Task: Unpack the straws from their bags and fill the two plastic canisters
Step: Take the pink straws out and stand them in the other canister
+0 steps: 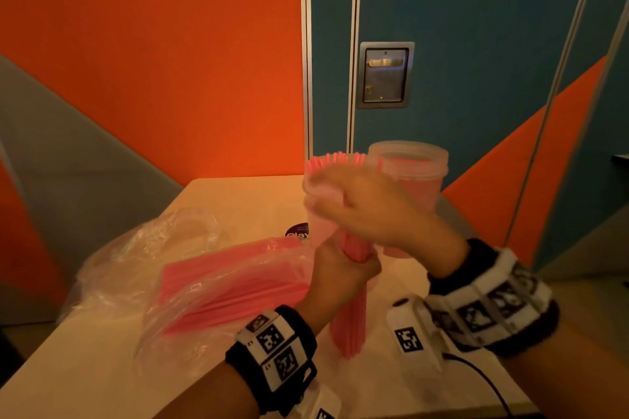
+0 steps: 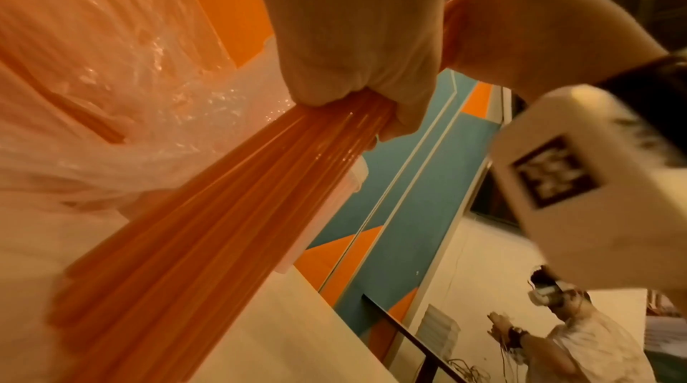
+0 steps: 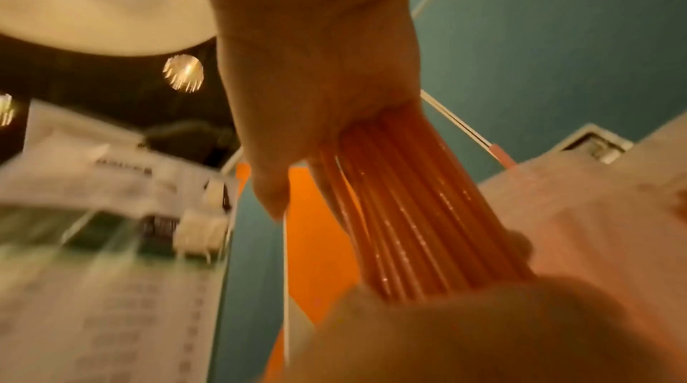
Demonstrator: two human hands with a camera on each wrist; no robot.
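Observation:
My left hand (image 1: 340, 269) grips a bundle of pink straws (image 1: 349, 326) around its middle and holds it upright over the table (image 1: 85, 367). In the left wrist view its fist (image 2: 353, 66) closes round the straw bundle (image 2: 223, 213). My right hand (image 1: 367, 207), blurred, wraps over the bundle's upper part, just below the fanned tips. In the right wrist view the straw bundle (image 3: 416, 213) runs out from under the right palm (image 3: 316, 80). A clear canister (image 1: 316, 224) stands right behind the hands. A second canister (image 1: 418, 173) with pink straws inside stands at the back right.
A clear bag (image 1: 231, 282) holding more pink straws lies to the left on the table, with crumpled empty plastic (image 1: 190, 221) behind it. A round dark sticker (image 1: 297, 231) sits near the canisters. A black cable (image 1: 476, 371) crosses the near right. A distant person (image 2: 576, 345) shows in the left wrist view.

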